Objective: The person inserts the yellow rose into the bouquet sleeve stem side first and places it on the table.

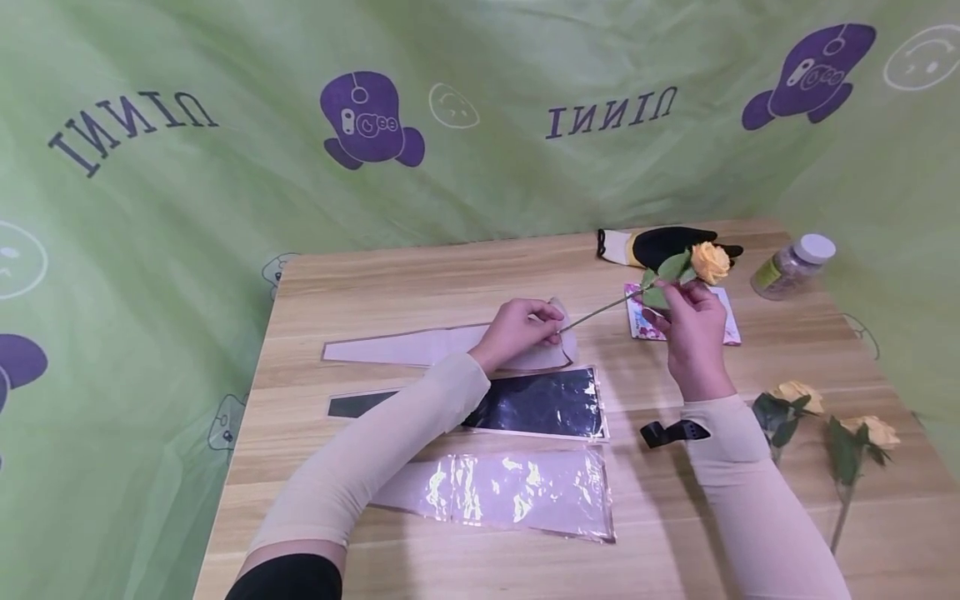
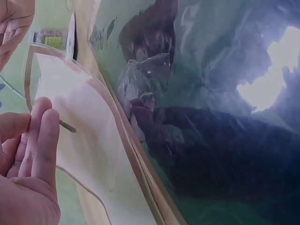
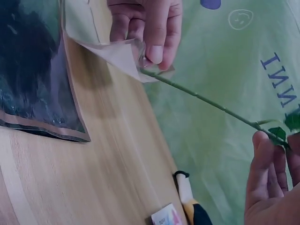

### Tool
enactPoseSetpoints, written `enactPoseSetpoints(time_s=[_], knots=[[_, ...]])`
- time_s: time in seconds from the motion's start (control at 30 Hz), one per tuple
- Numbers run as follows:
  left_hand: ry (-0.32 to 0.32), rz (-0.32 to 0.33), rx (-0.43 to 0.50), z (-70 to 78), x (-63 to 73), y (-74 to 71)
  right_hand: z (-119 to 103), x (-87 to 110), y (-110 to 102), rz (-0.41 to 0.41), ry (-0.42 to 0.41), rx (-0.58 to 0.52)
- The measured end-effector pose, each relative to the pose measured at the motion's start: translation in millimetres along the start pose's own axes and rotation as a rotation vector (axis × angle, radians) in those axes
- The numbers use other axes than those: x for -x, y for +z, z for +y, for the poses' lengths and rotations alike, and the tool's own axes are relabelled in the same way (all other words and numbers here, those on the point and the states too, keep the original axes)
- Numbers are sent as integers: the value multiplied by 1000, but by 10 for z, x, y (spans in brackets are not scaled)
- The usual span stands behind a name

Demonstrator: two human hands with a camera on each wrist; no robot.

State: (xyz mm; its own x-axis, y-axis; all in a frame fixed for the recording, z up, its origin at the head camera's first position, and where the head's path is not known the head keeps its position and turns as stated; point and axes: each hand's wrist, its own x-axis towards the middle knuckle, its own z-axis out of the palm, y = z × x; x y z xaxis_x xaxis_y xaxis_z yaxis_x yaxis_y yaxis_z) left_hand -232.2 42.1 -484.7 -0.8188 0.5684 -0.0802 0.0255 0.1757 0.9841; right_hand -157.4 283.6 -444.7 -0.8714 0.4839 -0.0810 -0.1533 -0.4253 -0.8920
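Observation:
My right hand (image 1: pixel 696 337) pinches an artificial rose (image 1: pixel 709 263) by its green stem just below the peach bloom and leaves. The stem (image 3: pixel 197 95) slopes down leftward to my left hand (image 1: pixel 523 329). There the left thumb and fingers pinch the lifted mouth of a pale flower sleeve (image 1: pixel 397 347), right where the stem passes. In the left wrist view the cut stem end (image 2: pixel 68 126) pokes out beyond the fingers, over the whitish sleeve; whether those fingers grip the stem as well is unclear. A dark sleeve (image 1: pixel 547 404) lies just below the left hand.
Another glossy pale sleeve (image 1: pixel 510 492) lies nearest me. Two more peach roses (image 1: pixel 873 432) rest at the right. Behind the right hand are a printed packet (image 1: pixel 641 321), a black glove (image 1: pixel 671 247) and a lidded jar (image 1: pixel 787 268). Green printed cloth (image 1: pixel 480 192) hangs behind the table.

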Motion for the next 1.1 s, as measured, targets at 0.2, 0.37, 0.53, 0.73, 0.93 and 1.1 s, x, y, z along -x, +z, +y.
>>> enactPoseSetpoints(time_s=[0.2, 0.37, 0.53, 0.73, 0.93, 1.1], knots=[[13, 18, -63, 5, 1, -30, -16, -5, -11, -44, 9, 47], [21, 18, -87, 6, -11, -51, -34, -17, -15, -27, -16, 135], [13, 16, -62, 7, -11, -61, -35, -32, -31, -17, -13, 145], [17, 0, -47, 11, 8, -49, 54, -24, -9, 32, -24, 141], [25, -10, -15, 30, 6, -22, 223, 11, 69, 9, 1, 132], [18, -6, -6, 63, 0, -17, 317, 52, 76, -52, 27, 117]])
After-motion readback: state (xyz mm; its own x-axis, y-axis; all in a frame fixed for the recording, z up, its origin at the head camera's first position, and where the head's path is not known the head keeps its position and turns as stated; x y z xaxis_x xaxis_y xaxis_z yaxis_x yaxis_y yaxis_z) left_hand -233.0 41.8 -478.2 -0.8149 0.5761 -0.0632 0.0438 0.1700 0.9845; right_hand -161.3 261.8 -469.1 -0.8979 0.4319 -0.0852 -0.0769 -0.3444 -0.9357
